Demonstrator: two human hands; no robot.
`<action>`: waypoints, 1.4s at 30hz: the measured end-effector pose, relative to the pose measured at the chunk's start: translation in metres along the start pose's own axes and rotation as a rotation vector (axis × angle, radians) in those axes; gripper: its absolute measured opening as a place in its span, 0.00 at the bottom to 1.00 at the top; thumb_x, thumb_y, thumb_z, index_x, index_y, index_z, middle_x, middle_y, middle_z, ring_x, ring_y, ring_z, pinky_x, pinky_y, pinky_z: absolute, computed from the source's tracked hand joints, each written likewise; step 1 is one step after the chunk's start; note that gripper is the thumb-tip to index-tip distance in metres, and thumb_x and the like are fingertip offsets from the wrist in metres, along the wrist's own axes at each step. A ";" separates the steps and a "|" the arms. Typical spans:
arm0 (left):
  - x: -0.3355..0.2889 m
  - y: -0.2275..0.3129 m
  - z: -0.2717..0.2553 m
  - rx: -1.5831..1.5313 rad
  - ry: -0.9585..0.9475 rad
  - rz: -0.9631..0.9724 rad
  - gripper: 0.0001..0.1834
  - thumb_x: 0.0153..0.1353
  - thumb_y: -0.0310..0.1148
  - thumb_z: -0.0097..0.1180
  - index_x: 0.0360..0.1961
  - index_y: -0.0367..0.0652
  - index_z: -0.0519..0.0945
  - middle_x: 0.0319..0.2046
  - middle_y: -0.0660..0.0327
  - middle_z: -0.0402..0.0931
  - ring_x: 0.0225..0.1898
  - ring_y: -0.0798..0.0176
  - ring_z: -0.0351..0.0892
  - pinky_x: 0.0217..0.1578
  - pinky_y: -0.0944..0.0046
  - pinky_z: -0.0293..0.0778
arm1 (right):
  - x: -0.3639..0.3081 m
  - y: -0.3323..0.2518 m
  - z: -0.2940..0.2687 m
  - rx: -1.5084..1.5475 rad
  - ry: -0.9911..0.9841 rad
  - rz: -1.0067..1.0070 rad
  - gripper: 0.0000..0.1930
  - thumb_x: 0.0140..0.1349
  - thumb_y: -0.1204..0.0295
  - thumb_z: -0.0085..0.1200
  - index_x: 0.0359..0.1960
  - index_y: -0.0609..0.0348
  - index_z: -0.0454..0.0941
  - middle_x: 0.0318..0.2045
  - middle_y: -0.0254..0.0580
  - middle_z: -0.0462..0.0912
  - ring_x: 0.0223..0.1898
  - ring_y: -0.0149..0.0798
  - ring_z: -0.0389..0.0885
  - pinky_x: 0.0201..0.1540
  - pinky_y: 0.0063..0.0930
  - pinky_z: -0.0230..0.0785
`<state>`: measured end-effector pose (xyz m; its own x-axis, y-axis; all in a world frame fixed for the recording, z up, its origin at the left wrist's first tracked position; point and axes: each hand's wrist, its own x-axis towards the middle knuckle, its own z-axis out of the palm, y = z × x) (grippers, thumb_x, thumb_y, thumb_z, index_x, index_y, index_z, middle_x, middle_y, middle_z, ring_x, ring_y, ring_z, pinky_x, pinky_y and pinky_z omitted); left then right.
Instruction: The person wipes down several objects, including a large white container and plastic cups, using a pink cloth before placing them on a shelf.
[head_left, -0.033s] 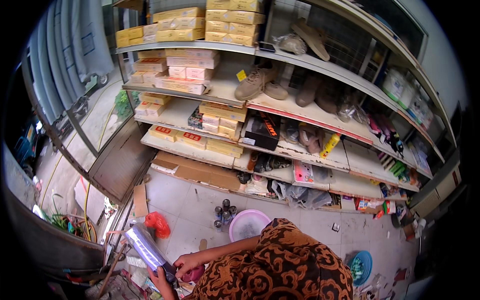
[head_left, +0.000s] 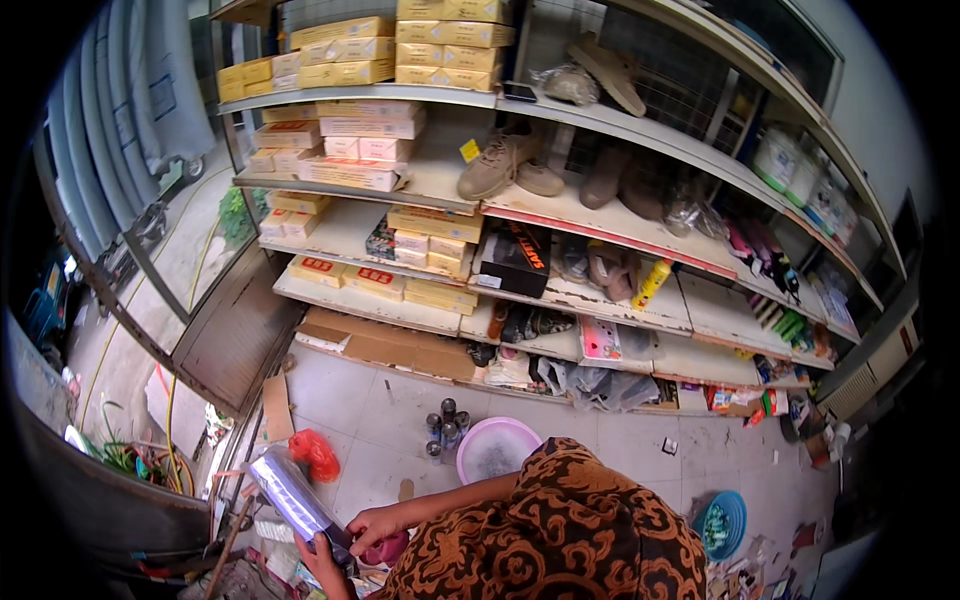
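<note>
A long purple pack in shiny clear plastic [head_left: 292, 492] slants at the lower left, its far end up and to the left. My left hand [head_left: 322, 566] wraps round its near end from below. At that same end my right hand [head_left: 378, 524] has its fingers curled against the pack's edge. Exactly what the right fingertips pinch is hard to make out. Just below the right hand shows a pink rounded object [head_left: 388, 548], partly covered. My right forearm comes from a brown and black patterned sleeve [head_left: 550, 530] that fills the lower middle.
A pink basin [head_left: 466, 458] and several dark-lidded jars [head_left: 448, 428] stand on the tiled floor. Near them lies a red plastic bag [head_left: 316, 455]. A blue basket [head_left: 735, 520] sits at the right. Shelves [head_left: 600, 215] with boxes and shoes line the back; clutter [head_left: 240, 560] lies below the pack.
The view has shifted slightly, so the shelves sit a little further left in the picture. Both hands and the purple pack keep their places.
</note>
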<state>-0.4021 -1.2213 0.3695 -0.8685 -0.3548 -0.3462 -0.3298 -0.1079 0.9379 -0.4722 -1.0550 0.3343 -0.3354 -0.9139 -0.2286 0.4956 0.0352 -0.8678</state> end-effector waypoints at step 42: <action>-0.038 0.153 0.519 0.016 -1.874 0.121 0.23 0.64 0.49 0.45 0.45 0.38 0.69 0.31 0.54 0.78 0.22 0.66 0.73 0.20 0.70 0.67 | -0.246 0.101 0.117 1.070 2.104 -1.060 0.16 0.60 0.69 0.54 0.47 0.65 0.74 0.35 0.48 0.80 0.34 0.40 0.82 0.35 0.36 0.78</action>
<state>-0.6113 -0.7427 0.5137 -0.1064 0.9858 0.1299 -0.2368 -0.1520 0.9596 -0.2459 -0.8739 0.3539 -0.2130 0.8022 -0.5578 -0.4157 -0.5910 -0.6913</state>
